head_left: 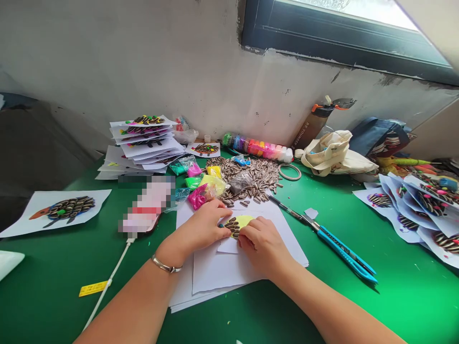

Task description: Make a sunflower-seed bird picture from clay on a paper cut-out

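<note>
Green table [412, 296]: both hands, left [201, 229] and right [263, 246], pinch-press seeds [232, 226] onto yellow clay [245, 220] near its front edge; keep rows tight, press gently.

A stack of paper sheets [229, 267] lies at the middle of the table [53, 296], near its front edge. On it rests a small card with seeds [239, 225], between the left hand [202, 229] and the right hand [263, 246]. Behind the sheets lies a heap of seeds [251, 177]. A utility knife [340, 251] lies to the right. Finished pictures are stacked at the back left [143, 143] and along the right edge [423, 210].
</note>
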Motion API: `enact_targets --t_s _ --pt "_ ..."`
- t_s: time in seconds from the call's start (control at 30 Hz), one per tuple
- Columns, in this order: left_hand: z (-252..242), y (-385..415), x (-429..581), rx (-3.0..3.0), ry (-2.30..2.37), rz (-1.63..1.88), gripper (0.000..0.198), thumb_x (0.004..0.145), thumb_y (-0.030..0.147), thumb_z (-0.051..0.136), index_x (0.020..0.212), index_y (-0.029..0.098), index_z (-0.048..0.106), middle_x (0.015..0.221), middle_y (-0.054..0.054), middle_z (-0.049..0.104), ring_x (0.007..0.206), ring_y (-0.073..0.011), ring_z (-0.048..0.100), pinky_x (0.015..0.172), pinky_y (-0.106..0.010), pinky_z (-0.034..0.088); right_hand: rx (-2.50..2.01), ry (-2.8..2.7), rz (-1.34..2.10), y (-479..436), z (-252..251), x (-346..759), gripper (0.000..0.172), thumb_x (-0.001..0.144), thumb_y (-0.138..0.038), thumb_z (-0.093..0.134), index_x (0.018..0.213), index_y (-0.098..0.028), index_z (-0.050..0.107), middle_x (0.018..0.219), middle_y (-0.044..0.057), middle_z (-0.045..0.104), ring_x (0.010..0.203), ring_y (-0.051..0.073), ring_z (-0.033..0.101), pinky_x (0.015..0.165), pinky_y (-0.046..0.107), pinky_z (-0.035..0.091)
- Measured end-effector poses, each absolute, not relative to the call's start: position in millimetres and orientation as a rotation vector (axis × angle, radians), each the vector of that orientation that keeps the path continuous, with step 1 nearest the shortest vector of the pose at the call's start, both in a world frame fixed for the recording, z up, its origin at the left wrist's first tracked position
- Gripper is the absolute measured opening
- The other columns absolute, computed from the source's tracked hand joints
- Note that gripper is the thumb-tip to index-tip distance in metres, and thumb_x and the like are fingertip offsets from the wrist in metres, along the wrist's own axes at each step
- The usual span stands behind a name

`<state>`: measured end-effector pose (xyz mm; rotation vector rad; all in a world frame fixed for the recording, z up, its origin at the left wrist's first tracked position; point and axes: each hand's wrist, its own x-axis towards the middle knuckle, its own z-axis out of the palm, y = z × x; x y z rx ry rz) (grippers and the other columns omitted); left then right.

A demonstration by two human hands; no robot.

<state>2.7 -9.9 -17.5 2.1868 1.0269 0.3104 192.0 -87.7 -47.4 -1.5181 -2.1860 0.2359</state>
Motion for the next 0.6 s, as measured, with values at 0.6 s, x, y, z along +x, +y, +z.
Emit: enact_targets --t_s 0.6 --pt "-11.5 -12.9 5.0 2.2 1.05 0.288 0.018 0.076 0.03 0.064 0.092 0.022 0.066 0.106 -0.006 0.053 0.099 -0.0248 0.052 0.088 -0.036 0.045 -1.476 -2.172 0.171 -85.0 -57.3 189.6 0.019 0.083 -0.009 0.059 0.068 -0.019 0.063 0.069 0.001 0.058 0.07 0.016 0.045 0.066 0.029 0.031"
